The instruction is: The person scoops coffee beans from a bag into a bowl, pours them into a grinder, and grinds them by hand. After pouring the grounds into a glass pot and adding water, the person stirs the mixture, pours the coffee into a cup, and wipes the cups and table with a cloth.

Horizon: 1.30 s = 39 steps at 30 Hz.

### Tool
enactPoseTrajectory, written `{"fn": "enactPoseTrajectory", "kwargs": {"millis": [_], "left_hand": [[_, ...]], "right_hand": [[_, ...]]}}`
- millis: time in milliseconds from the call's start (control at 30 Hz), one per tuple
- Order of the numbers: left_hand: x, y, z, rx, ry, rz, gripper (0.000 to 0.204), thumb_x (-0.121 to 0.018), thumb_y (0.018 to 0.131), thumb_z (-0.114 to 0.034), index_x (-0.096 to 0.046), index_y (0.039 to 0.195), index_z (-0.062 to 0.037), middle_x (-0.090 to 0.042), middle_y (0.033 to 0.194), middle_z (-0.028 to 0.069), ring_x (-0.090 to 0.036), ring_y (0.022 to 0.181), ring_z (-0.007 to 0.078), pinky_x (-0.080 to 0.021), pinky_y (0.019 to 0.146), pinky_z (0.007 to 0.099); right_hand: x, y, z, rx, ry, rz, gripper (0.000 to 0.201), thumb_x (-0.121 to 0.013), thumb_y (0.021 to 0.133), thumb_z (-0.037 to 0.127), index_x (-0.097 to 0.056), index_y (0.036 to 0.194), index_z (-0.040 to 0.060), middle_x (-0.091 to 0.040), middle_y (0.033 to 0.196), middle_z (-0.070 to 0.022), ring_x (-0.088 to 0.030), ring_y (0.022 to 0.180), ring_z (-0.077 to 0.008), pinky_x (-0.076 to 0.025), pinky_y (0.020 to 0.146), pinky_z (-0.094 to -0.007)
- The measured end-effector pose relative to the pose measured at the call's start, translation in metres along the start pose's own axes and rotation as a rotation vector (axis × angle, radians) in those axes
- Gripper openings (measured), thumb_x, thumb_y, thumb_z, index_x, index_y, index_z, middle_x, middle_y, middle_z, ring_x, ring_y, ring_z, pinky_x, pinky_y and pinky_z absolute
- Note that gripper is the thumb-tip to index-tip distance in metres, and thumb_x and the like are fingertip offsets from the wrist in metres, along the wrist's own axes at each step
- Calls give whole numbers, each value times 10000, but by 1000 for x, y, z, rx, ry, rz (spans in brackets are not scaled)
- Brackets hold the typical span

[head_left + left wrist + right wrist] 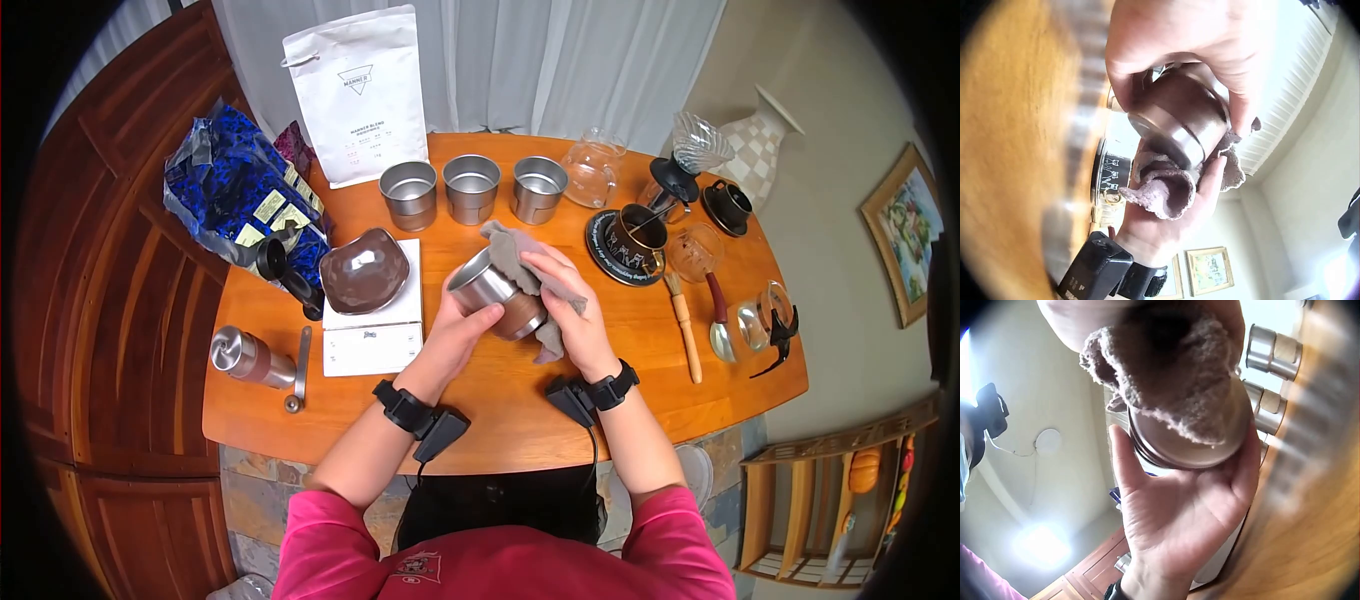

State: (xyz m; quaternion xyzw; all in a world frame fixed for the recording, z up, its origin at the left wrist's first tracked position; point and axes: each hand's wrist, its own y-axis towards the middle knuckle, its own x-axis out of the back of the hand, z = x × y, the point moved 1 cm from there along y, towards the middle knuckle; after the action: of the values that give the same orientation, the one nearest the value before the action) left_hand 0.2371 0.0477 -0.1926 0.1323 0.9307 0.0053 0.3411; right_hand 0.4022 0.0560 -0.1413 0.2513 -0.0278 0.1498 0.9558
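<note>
A stainless steel cup with a brown band [478,286] is tilted above the table in front of me. My left hand [452,335] grips its side, thumb across the front. In the left wrist view the fingers and thumb of this hand [1191,31] span the cup [1179,103]. My right hand [578,305] holds a crumpled grey cloth [512,260] against the cup's right side and base. The right wrist view shows the cloth [1166,381] covering part of the cup's bottom, while the left palm [1188,515] supports the cup from the other side.
Behind stand three steel cups [471,190] and a white coffee bag [360,100]. At left are a brown dish [365,272] on a white scale [372,350] and a hand grinder [250,358]. Rightward lie a brush [684,330], a black-and-gold mug [640,230] and glassware [595,172].
</note>
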Motion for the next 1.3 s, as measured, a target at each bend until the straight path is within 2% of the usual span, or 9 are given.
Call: {"fn": "enactPoseTrajectory", "kwargs": {"millis": [133, 333, 400, 500, 700, 867, 967, 1167, 1300], "left_hand": [[-2, -4, -5, 16, 9, -7, 706, -667, 783, -167, -232, 1326, -45, -379, 1301, 105, -365, 1228, 212, -288, 1034, 388], [1, -4, -3, 42, -20, 69, 709, -638, 814, -329, -256, 1338, -44, -386, 1318, 99, -372, 1230, 221, -296, 1030, 389], [-1, -4, -4, 50, -31, 78, 744, -624, 812, -403, -252, 1356, -58, -383, 1333, 92, -366, 1248, 232, -294, 1041, 403], [-6, -3, -3, 34, -54, 1, 776, -645, 799, -383, -223, 1371, -72, -358, 1352, 90, -366, 1249, 234, -303, 1037, 405], [-20, -7, -18, -225, 144, -40, 931, -729, 711, -69, -108, 1405, -94, -327, 1347, 105, -391, 1222, 220, -371, 991, 365], [-20, -8, -15, -365, 384, -48, 1005, -781, 631, -37, -132, 1397, -80, -347, 1322, 123, -404, 1213, 213, -380, 988, 352], [-15, -7, -10, -474, 606, -75, 958, -786, 626, -67, -192, 1378, -57, -384, 1297, 130, -414, 1203, 229, -384, 976, 362], [-26, -9, -24, -763, 1267, -282, 932, -805, 548, -118, -307, 1332, -41, -445, 1224, 137, -436, 1106, 330, -347, 940, 417], [-30, -9, -22, -697, 1351, -286, 864, -809, 543, -90, -362, 1281, -36, -446, 1171, 135, -405, 1139, 301, -366, 956, 382]], "right_hand": [[-1, 1, -1, -51, 121, -8, 345, -489, 873, 168, -539, 1185, 29, -489, 1256, -123, -368, 1240, -244, -260, 1035, -344], [1, 1, 7, -312, 571, -68, 389, -480, 923, 242, -485, 1225, -4, -510, 1225, -101, -449, 1146, -172, -312, 992, -297], [1, 0, 3, -367, 564, -116, 403, -482, 929, 273, -478, 1221, -5, -530, 1192, -75, -482, 1094, -151, -352, 949, -277], [0, -2, -4, -463, 559, -150, 406, -481, 933, 300, -472, 1217, 10, -536, 1180, -74, -511, 1046, -143, -404, 888, -267], [-6, -4, -15, -702, 784, -107, 462, -446, 928, 408, -455, 1228, 56, -545, 1153, -83, -559, 969, -188, -484, 792, -333], [-11, -6, -18, -831, 1045, -2, 517, -379, 925, 497, -450, 1238, 90, -553, 1139, -107, -584, 923, -220, -507, 784, -369], [-11, -7, -22, -880, 1058, 2, 477, -396, 924, 483, -474, 1210, 110, -579, 1088, -98, -599, 880, -204, -518, 747, -359], [-4, -9, -35, -697, 737, 73, 363, -424, 936, 396, -521, 1094, 84, -621, 896, -53, -614, 762, -145, -508, 606, -259], [-3, -8, -20, -653, 661, -1, 327, -432, 942, 346, -519, 1090, 69, -612, 893, -37, -594, 756, -114, -474, 586, -218]]}}
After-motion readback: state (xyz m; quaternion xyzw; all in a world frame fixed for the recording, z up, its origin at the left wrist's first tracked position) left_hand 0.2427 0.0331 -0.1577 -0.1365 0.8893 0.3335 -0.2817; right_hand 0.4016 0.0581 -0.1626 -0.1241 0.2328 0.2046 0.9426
